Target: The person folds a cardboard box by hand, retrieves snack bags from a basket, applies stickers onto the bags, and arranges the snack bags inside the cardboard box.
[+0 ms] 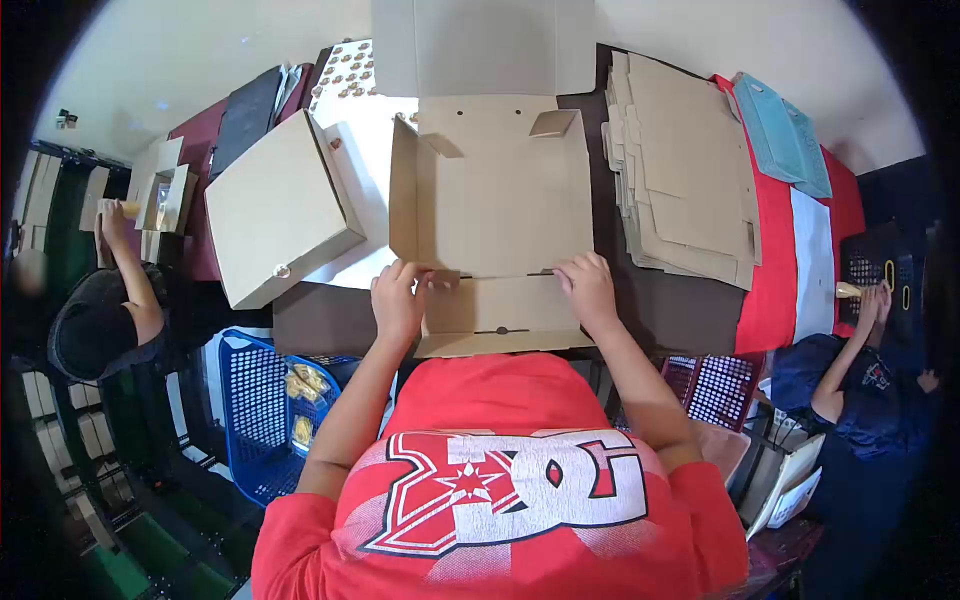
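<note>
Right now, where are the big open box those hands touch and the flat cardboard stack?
Open box (505, 195), head view: its inner base.
Cardboard stack (690, 155), head view: its upper face.

- The person wears a bright red shirt (495, 405).
- Its short sleeves (292, 538) are red too.
- A large, blocky white print (550, 492), dark-edged, crosses it.
- The print includes a pointed star (468, 485).
- Left hand (398, 300) and right hand (588, 288): bare.
</note>
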A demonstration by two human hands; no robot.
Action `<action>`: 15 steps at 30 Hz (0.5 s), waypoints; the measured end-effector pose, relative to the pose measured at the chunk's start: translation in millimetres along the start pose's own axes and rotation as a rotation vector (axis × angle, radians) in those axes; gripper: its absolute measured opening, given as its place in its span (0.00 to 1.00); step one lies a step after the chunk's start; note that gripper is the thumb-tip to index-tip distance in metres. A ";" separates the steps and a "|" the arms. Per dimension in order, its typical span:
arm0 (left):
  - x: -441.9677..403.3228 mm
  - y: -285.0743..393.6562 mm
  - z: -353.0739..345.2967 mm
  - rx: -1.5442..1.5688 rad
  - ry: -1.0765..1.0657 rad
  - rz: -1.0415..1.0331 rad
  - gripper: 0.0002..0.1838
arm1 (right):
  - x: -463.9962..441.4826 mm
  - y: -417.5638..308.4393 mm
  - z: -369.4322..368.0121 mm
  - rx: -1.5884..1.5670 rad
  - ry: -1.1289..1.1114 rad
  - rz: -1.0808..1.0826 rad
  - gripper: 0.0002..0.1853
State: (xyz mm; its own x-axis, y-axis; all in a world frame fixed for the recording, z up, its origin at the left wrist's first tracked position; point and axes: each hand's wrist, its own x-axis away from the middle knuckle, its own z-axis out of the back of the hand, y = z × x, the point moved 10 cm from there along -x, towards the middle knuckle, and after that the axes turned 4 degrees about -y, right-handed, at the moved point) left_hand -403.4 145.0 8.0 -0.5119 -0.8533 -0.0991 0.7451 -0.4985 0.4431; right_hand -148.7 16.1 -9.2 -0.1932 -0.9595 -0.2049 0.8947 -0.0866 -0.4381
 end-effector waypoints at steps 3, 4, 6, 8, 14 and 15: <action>-2.9 -6.1 -5.4 -0.009 0.020 0.019 0.05 | 1.0 1.8 -6.2 0.011 -0.051 -0.021 0.08; -3.8 -7.2 -6.4 -0.009 0.019 0.016 0.05 | 1.9 0.5 -5.4 0.012 -0.049 -0.023 0.08; -4.6 2.9 -8.1 0.076 -0.014 -0.104 0.06 | 4.3 -6.5 -3.5 0.012 -0.068 0.008 0.15; -3.9 3.8 -5.9 0.090 -0.071 -0.125 0.09 | 9.4 -5.3 -5.3 -0.061 -0.196 0.039 0.21; 12.4 1.7 4.3 0.040 -0.184 -0.195 0.24 | 22.3 -27.7 -2.6 -0.192 -0.622 0.282 0.40; 15.5 2.6 3.6 0.039 -0.215 -0.213 0.26 | 26.1 -33.3 -3.6 -0.148 -0.669 0.338 0.44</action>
State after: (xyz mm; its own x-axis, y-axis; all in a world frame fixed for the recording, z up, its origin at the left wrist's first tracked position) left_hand -410.9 131.0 10.8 -0.7366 -0.6763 -0.0042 0.5966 -0.6526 0.4672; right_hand -185.0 -5.1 -3.1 0.4088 -0.8894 0.2046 0.7897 0.2323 -0.5678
